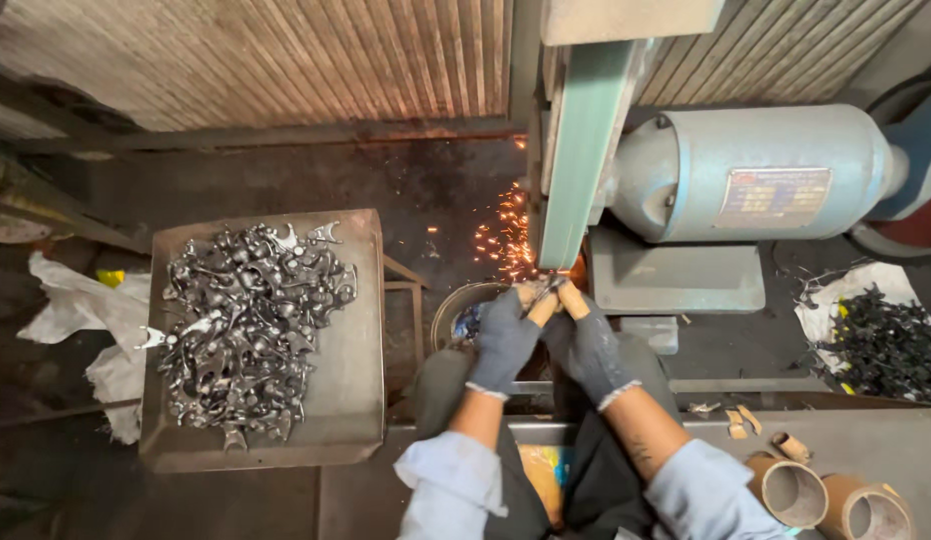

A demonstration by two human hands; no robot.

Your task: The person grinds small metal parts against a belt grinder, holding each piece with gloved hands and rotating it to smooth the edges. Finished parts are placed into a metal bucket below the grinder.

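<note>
Both hands are in dark knit gloves and bunched up together right at the bottom of the green sanding belt (584, 150). The left hand (504, 340) and right hand (590, 350) are curled tight and pressed close to each other, pinching a small metal piece (552, 288) between the fingertips along with what look like tan wooden holders. The piece itself is mostly hidden by the fingers, so I can't tell its shape, only that it's small and sits right where the belt ends. Orange sparks (506, 235) are spraying off to the left of the contact spot.

The belt runs up at a slight tilt next to a big pale blue motor (746, 170), which has a rectangular plate label (773, 196) on its side, pale with red and blue bands. The motor sits on a grey block base (676, 270).

Left of the hands there's a square metal tray (351, 400) heaped with shiny silver castings (248, 315), all curvy and tangled. White sacks (81, 320) lie crumpled beside it with a bit of yellow showing. Just below the hands is a round metal bowl (448, 305).

Far right, a pile of dark unpolished parts (886, 345) sits on a white sack. In the bottom right corner, two cardboard tubes (791, 490) lie near the edge of the bench.
</note>
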